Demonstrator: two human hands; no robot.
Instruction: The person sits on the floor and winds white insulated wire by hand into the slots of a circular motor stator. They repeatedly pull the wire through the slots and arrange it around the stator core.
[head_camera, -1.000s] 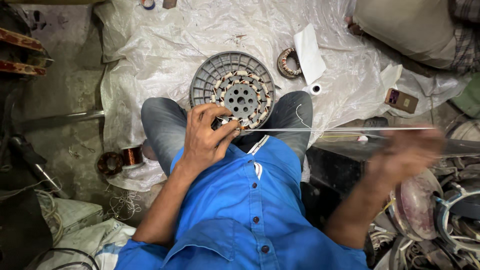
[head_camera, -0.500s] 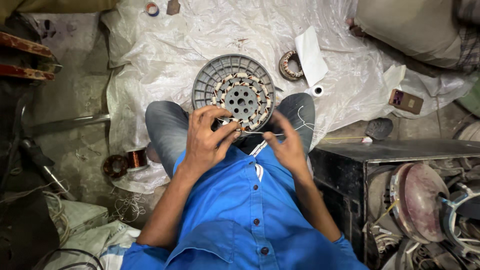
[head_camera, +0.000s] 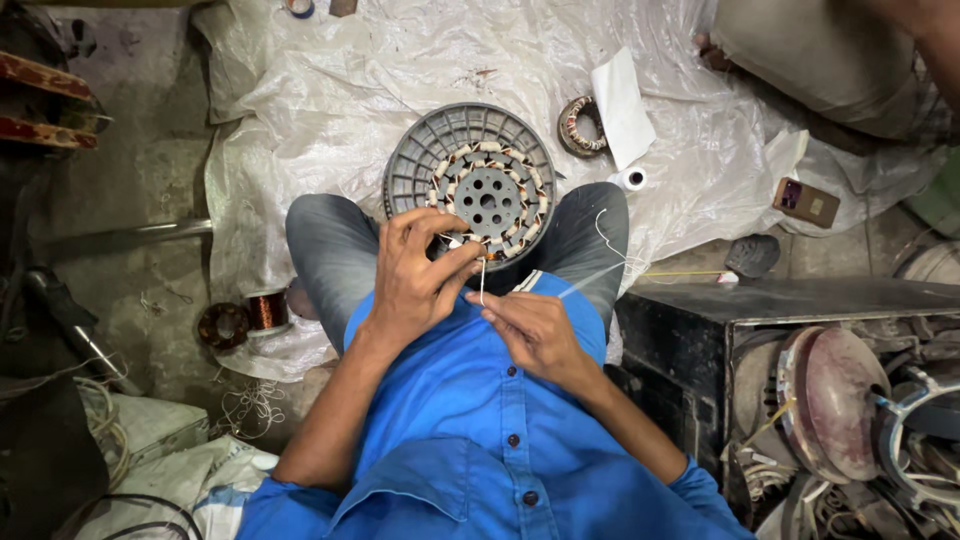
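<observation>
hands at the stator, thread between them

the person sits on the floor with knees apart, and a round grey stator (head_camera: 470, 185) rests on the lap, tilted against the legs. its ring of wound coils circles a hub with holes.

the left hand (head_camera: 415, 275) lies on the near edge of the stator, fingers (head_camera: 440, 262) curled and pinched narrow at the coils. the right hand (head_camera: 535, 330) sits just below it, close to the blue shirt (head_camera: 470, 440), thumb and forefinger pinched on a thin white thread (head_camera: 482, 280) that runs up to the left hand's fingertips. a loose length of the thread loops out to the right over the knee.

a plastic sheet (head_camera: 330, 90) covers the floor under the legs. on it, beyond the stator, lie a small coil ring (head_camera: 580, 125), a folded white paper (head_camera: 622, 105) and a white roll (head_camera: 632, 179), near one another. a copper wire spool (head_camera: 266, 310) stands at the left, beside the knee. a black metal box (head_camera: 760, 310) stands at the right, with motor parts (head_camera: 840, 390) heaped just past it.
</observation>
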